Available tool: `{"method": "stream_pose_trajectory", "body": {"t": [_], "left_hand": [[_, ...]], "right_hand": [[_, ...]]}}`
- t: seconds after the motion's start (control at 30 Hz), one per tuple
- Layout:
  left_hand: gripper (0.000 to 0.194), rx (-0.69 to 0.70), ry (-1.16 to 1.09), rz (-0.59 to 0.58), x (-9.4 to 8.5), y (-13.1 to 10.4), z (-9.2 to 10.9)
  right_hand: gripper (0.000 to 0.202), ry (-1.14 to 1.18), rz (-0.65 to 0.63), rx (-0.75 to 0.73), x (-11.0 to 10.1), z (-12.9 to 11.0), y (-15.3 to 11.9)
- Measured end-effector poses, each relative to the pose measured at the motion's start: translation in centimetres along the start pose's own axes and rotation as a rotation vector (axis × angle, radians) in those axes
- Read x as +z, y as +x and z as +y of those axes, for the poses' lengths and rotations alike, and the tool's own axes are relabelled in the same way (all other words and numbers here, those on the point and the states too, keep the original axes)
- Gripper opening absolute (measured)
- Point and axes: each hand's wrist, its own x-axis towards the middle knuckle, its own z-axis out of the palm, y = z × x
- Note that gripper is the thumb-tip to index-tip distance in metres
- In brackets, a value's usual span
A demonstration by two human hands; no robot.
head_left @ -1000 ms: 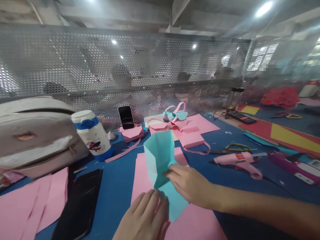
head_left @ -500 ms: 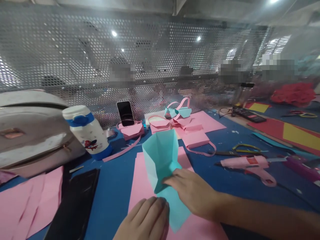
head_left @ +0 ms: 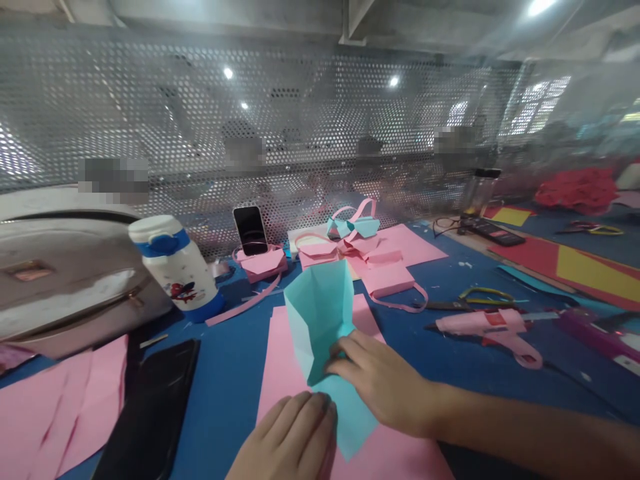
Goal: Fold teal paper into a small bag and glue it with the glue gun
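Right hand [head_left: 385, 380] curls fingers into the folded turquoise paper [head_left: 325, 300], pinch unclear; left hand [head_left: 290, 433], fingers together, just beside it; left of it, a red-figure-printed water bottle [head_left: 176, 270]

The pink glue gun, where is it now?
In the head view, the glue gun lies on the blue table, right of the right hand and just in front of the scissors.

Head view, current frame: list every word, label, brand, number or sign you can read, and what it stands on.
No text can be read.
Backpack badge: any lettering is too blurred to read.
Pink glue gun, red patch on its body: too small and blurred to read.
White-and-blue bottle: a red figure shows; no legible words.
Folded cyan paper: no lettering visible.
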Motion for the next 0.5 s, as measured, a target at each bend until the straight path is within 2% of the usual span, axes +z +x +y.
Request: {"method": "stream_pose_trajectory", "body": {"t": [0.5], "left_hand": [[0.037,0.008,0.002,0.000,0.21,-0.07,-0.05]], "right_hand": [[0.029,-0.055,-0.018,0.008,0.09,-0.18,0.05]]}}
